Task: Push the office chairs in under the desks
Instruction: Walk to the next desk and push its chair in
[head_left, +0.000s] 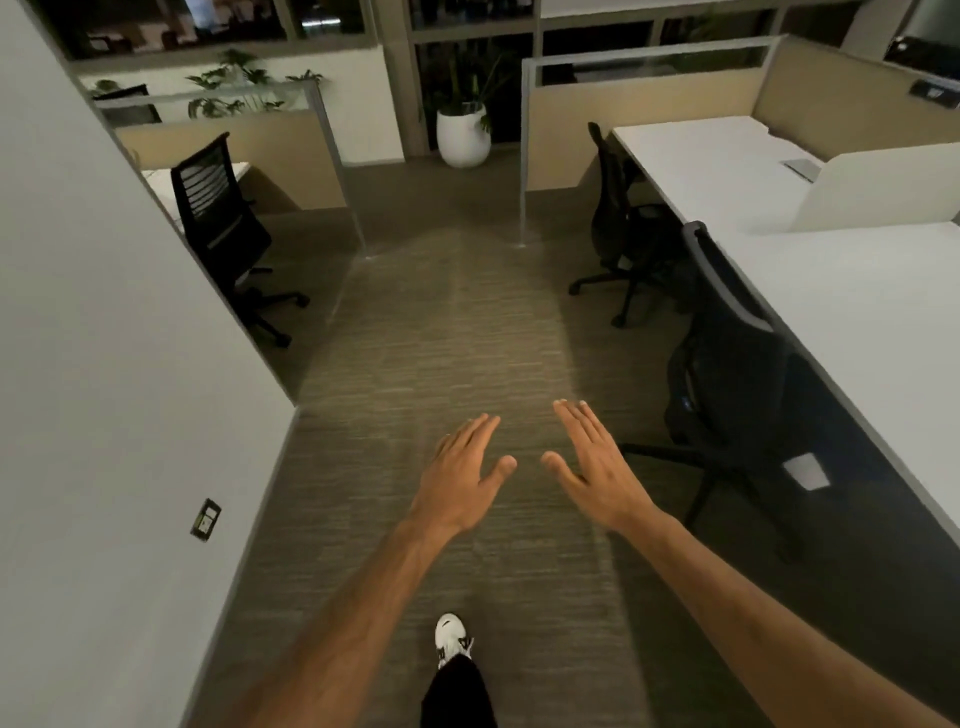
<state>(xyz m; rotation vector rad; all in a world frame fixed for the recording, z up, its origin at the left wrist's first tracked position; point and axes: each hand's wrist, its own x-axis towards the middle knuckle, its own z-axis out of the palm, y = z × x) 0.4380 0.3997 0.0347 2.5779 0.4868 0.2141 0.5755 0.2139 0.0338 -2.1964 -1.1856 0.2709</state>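
Foot: my white shoe (450, 636) and dark trouser leg sit lowest in view, planted on the carpet (415, 364) of the aisle.
Left grip: my left hand (460, 475) hangs flat over the carpet, palm down, fingers spread wide, holding nothing and touching nothing.
Right grip: my right hand (592, 465) is just beside it, thumbs nearly meeting, equally wide and empty.
Near chair: the near chair (727, 379) stands to the right of my right grip, near but apart from it, its back against the edge of the long white bench (857, 322) and its seat tucked beneath.
Far right chair: a second dark chair (615, 218) stands farther along the same bench, well apart from both grips, turned side-on at the bench edge.
Left chair: a black slat-backed chair (218, 218) stands well ahead on the left, at a small white bench (156, 182) in the cubicle there.
Hidden: the wall (104, 312) on my left cuts off part of the left chair and most of its bench; the near chair's seat and base are dark and hard to make out, and a pale patch shows under the bench beside it.
Far end: a white planter (463, 135) with a leafy plant stands past the partitions, where the aisle ends.
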